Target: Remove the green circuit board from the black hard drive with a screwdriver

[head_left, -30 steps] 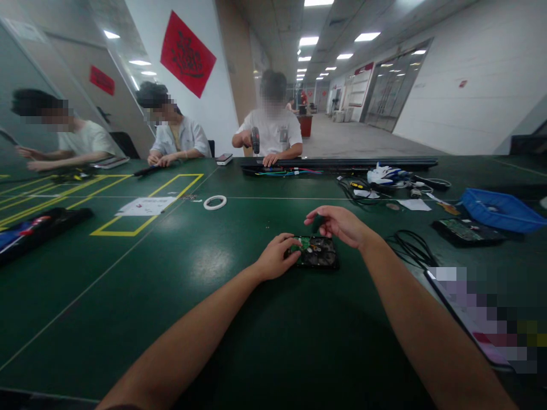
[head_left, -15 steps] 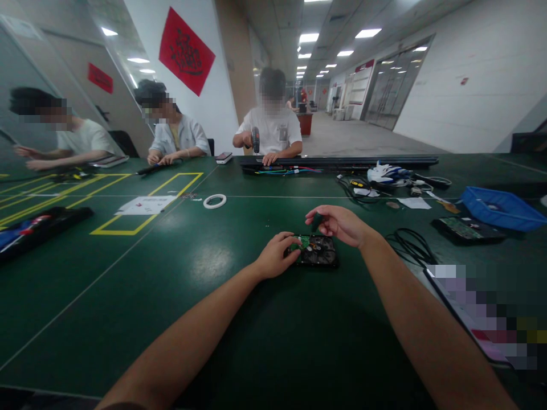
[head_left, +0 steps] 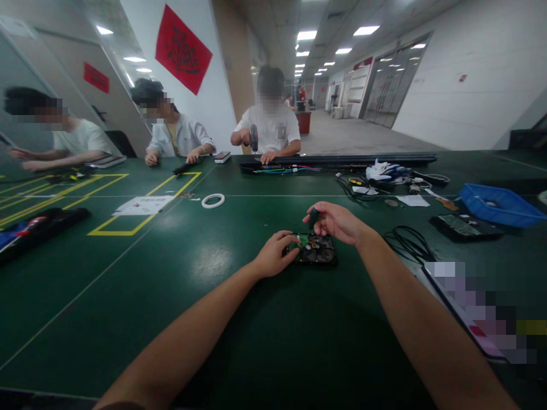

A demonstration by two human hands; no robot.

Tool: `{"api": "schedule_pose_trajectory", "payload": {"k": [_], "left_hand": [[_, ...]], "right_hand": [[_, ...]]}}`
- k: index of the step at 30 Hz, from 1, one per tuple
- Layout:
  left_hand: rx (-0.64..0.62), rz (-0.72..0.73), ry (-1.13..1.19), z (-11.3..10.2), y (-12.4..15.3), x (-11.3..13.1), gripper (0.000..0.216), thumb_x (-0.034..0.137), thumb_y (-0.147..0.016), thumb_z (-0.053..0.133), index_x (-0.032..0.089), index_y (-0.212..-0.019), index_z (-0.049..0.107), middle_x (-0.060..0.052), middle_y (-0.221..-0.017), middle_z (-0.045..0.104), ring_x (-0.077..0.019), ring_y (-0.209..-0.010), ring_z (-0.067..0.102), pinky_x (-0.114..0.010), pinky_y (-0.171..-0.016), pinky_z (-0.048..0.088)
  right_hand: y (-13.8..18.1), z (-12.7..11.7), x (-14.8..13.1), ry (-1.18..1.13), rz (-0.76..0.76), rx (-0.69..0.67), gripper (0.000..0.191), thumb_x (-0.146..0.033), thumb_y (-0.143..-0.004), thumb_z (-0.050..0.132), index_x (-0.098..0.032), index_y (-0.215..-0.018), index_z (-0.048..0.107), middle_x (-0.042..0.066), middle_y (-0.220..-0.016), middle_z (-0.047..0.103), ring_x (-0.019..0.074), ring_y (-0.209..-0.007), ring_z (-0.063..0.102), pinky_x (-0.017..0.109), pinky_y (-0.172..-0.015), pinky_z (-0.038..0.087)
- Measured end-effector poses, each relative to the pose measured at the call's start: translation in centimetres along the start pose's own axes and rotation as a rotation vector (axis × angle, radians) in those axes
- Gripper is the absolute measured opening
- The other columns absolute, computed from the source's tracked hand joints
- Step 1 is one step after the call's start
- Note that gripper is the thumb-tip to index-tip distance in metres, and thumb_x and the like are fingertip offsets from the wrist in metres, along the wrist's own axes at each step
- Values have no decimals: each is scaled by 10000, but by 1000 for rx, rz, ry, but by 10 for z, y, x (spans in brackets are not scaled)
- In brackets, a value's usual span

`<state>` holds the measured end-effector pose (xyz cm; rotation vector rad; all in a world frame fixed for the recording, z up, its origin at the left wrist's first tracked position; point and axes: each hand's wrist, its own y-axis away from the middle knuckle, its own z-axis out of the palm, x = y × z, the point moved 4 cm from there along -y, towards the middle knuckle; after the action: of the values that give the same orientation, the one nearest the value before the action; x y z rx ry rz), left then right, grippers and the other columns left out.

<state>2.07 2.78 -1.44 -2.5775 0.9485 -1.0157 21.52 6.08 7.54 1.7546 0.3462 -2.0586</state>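
A shallow black electronic housing (head_left: 325, 257) lies on the green table in front of me, with a small green circuit board (head_left: 304, 241) and thin wires inside. My left hand (head_left: 276, 254) grips the left end of this housing, thumb toward me and fingertips reaching over the board. Above the housing, my right hand (head_left: 337, 221) is closed around the dark green handle of a screwdriver (head_left: 314, 217), held upright. The screwdriver's tip points down at the board area; whether it touches a screw is too small to tell.
At right are black cables (head_left: 408, 242), another open housing (head_left: 465, 226), a blue tray (head_left: 498, 204) and white-blue gloves (head_left: 387, 171). A white tape ring (head_left: 212, 201) and paper sheet (head_left: 143, 205) lie left. Across the table, a co-worker holds a power drill (head_left: 254, 138) over long black bars (head_left: 342, 162).
My right hand and the screwdriver have shifted very slightly; my left hand stays on the housing. At far left-centre, a co-worker's hands have moved apart around a dark tool.
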Motion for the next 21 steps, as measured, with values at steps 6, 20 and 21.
{"api": "schedule_pose_trajectory", "payload": {"k": [6,20,21], "left_hand": [[0,14,6,-1,0,2,300,326,-949,605,251,-1236,652,-117,-1321,568,-276,-1297,524,-462,-1093,447],[-4,-4,9,-1,0,2,303,327,-947,608,254,-1237,656,-113,-1334,562,-275,-1301,521,-464,-1101,444],[-6,-4,11,-2,0,2,303,328,-947,607,256,-1238,656,-112,-1336,561,-275,-1305,518,-464,-1102,442]], "right_hand": [[1,0,0,4,-7,-29,216,-282,-962,506,-168,-1048,669,105,-966,712,136,-589,579,257,-502,454],[-4,-8,1,102,-39,22,238,-337,-911,601,-167,-1009,736,118,-1028,742,143,-631,532,277,-510,383],[-4,-8,1,102,-38,19,236,-333,-913,598,-166,-1007,736,120,-1030,741,143,-631,531,278,-512,386]]}}
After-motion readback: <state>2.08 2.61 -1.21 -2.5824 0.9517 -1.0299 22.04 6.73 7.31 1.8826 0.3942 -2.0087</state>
